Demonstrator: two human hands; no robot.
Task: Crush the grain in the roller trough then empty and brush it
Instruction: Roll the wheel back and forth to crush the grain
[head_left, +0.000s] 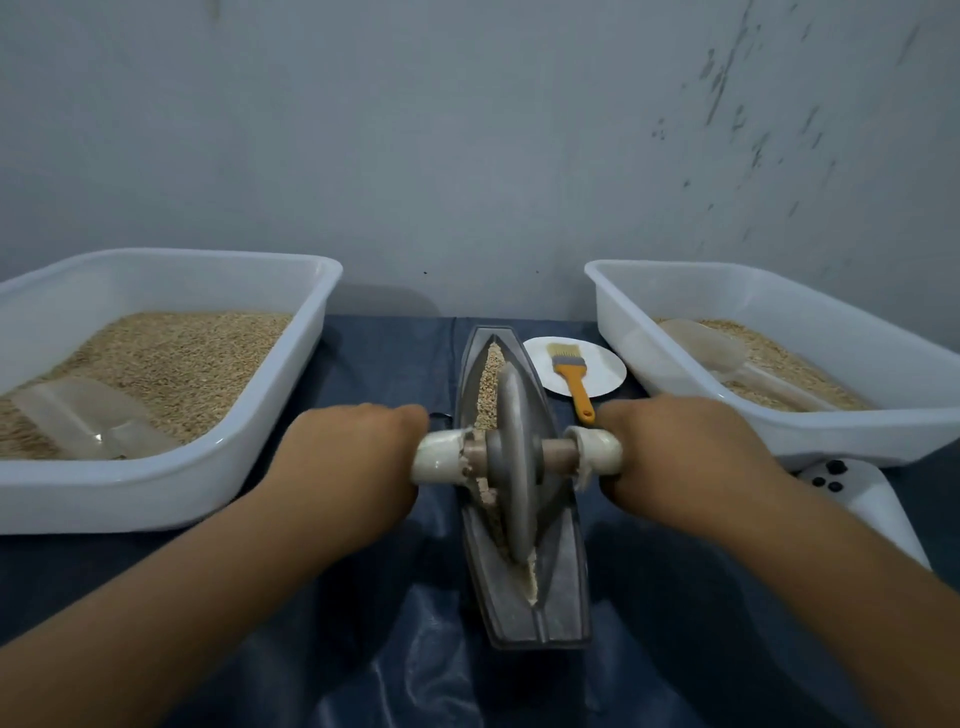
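Head view: we see our left hand (358, 452) curled around the white left handle (439, 457) of the grey metal roller wheel (514, 467), and our right hand (670, 452) curled around the white right handle (597, 449). The wheel stands upright in the grey boat-shaped metal trough (558, 597), which lies on the dark blue cloth (363, 649) between 2 white plastic tubs. Tan grain (491, 384) fills the groove ahead of the wheel; paler crushed powder (531, 577) shows behind it. The left tub (156, 499) and right tub (841, 447) each hold grain and a clear scoop. An orange-handled brush (574, 379) rests on a white round plate (597, 371). We can read no writing anywhere.
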